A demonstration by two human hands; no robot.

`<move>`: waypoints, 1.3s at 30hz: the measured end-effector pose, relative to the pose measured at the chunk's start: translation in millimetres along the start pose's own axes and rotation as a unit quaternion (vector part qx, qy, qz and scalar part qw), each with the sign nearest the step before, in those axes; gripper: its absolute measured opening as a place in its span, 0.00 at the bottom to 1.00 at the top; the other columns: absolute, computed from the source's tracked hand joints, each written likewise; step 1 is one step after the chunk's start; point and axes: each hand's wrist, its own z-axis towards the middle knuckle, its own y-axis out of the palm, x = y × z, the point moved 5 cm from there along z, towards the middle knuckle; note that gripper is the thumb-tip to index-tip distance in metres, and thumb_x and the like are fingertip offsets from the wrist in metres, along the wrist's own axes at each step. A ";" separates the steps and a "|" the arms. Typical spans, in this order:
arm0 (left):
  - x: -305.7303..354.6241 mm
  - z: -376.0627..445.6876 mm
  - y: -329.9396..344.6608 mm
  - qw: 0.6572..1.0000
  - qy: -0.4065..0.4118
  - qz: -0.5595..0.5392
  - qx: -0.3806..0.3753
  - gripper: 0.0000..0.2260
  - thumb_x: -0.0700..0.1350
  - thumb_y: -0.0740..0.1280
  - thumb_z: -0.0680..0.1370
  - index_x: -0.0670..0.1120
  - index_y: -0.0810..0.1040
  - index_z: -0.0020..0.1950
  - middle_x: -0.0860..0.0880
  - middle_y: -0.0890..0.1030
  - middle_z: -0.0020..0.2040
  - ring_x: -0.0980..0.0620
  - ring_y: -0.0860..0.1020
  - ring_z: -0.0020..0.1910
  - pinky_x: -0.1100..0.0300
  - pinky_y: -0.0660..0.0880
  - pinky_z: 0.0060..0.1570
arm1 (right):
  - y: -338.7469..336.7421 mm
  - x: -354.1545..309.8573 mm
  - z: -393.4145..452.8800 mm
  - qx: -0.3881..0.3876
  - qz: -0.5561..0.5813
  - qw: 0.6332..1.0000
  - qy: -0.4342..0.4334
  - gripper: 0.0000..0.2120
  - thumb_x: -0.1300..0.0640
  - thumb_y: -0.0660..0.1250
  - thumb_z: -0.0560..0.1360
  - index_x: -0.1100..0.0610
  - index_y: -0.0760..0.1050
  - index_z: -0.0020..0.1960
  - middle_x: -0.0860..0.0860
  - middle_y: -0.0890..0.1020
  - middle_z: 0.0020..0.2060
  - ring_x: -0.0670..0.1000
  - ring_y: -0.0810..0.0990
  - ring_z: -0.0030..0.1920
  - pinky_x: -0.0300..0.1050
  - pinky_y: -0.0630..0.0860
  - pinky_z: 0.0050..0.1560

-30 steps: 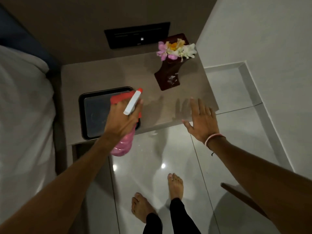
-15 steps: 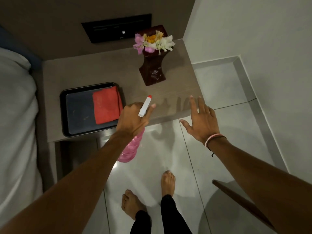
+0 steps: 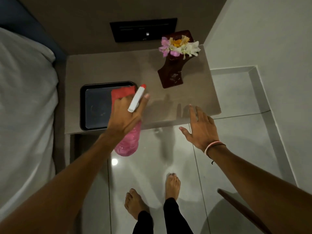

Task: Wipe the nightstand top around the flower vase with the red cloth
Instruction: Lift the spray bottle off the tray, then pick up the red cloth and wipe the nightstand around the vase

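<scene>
The grey nightstand top (image 3: 104, 70) sits between the bed and the wall corner. A dark brown flower vase (image 3: 172, 73) with pink, white and yellow flowers stands at its back right. The red cloth (image 3: 122, 92) lies folded in a black tray (image 3: 94, 105) at the front left, mostly hidden behind my left hand. My left hand (image 3: 126, 115) is shut on a pink spray bottle (image 3: 129, 142) with a white, red-tipped nozzle, held over the tray's right edge. My right hand (image 3: 200, 129) hovers open, fingers spread, at the nightstand's front right edge.
A white-sheeted bed (image 3: 25, 107) runs along the left. A black wall panel (image 3: 143, 29) is mounted above the nightstand. Glossy floor tiles (image 3: 152, 166) lie below, with my bare feet (image 3: 152, 196) on them. A dark wooden edge (image 3: 239, 210) shows at the lower right.
My left hand with the spray bottle has shifted left over the tray, now covering most of the red cloth. My right hand stays open near the front right edge.
</scene>
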 end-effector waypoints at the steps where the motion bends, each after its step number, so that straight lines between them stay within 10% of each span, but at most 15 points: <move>1: -1.4 2.1 -14.8 0.999 0.002 0.007 0.031 0.15 0.56 0.65 0.81 0.50 0.75 0.38 0.55 0.75 0.28 0.63 0.79 0.27 0.75 0.73 0.33 | -0.6 -9.0 3.8 0.001 0.001 1.000 -0.009 0.42 0.35 0.61 0.76 0.57 0.51 0.79 0.61 0.65 0.76 0.63 0.67 0.75 0.61 0.69 0.72; 5: -18.4 15.1 -78.4 0.985 -0.010 -0.005 0.174 0.18 0.54 0.65 0.81 0.48 0.73 0.34 0.48 0.74 0.27 0.60 0.80 0.29 0.64 0.77 0.33 | -5.0 -47.8 21.3 0.008 0.020 0.999 -0.036 0.41 0.36 0.62 0.76 0.57 0.52 0.79 0.61 0.65 0.76 0.61 0.66 0.75 0.59 0.68 0.73; 8: -37.7 29.0 -107.3 0.977 -0.017 0.003 0.212 0.24 0.55 0.61 0.83 0.34 0.77 0.42 0.35 0.79 0.33 0.39 0.80 0.33 0.41 0.77 0.37 | -8.2 -82.2 35.0 0.014 0.039 0.998 -0.055 0.40 0.38 0.64 0.76 0.57 0.54 0.79 0.61 0.65 0.75 0.61 0.67 0.74 0.59 0.69 0.72; 20: -120.8 37.0 -120.0 0.950 -0.079 -0.040 0.300 0.18 0.51 0.62 0.83 0.39 0.73 0.40 0.41 0.75 0.33 0.42 0.76 0.31 0.40 0.75 0.34 | 17.7 -172.2 115.0 -0.044 0.354 0.928 0.110 0.33 0.42 0.77 0.68 0.60 0.70 0.63 0.54 0.78 0.51 0.57 0.78 0.50 0.47 0.74 0.47; 26: -123.6 36.1 -119.0 0.958 -0.078 -0.041 0.273 0.16 0.53 0.66 0.81 0.44 0.70 0.39 0.47 0.73 0.32 0.51 0.72 0.30 0.45 0.75 0.34 | 34.6 -185.7 127.1 -0.020 0.387 0.897 0.212 0.25 0.51 0.84 0.61 0.62 0.77 0.50 0.60 0.84 0.51 0.60 0.82 0.49 0.55 0.81 0.52; 30: -133.8 32.4 -119.9 0.971 -0.111 -0.041 0.210 0.19 0.59 0.67 0.79 0.43 0.77 0.54 0.48 0.80 0.44 0.52 0.79 0.42 0.46 0.80 0.49 | 37.8 -188.3 123.5 -0.006 0.422 0.882 0.208 0.17 0.57 0.82 0.64 0.56 0.72 0.35 0.58 0.82 0.41 0.57 0.81 0.42 0.54 0.82 0.46; 34: -163.5 -4.9 -125.0 0.963 -0.217 0.037 0.158 0.41 0.74 0.60 0.73 0.52 0.61 0.79 0.46 0.71 0.76 0.45 0.71 0.73 0.39 0.70 0.71 | 33.1 -192.5 113.1 0.006 0.629 0.756 0.183 0.03 0.65 0.75 0.71 0.61 0.81 0.41 0.57 0.83 0.42 0.53 0.81 0.40 0.43 0.79 0.41; 39: -175.2 -89.0 -116.2 0.952 -0.243 0.135 0.125 0.35 0.75 0.53 0.75 0.53 0.66 0.72 0.45 0.75 0.66 0.45 0.77 0.62 0.38 0.77 0.61 | 26.3 -179.5 86.5 -0.072 0.838 0.489 0.232 0.06 0.62 0.66 0.75 0.53 0.78 0.49 0.50 0.83 0.47 0.51 0.82 0.54 0.42 0.79 0.58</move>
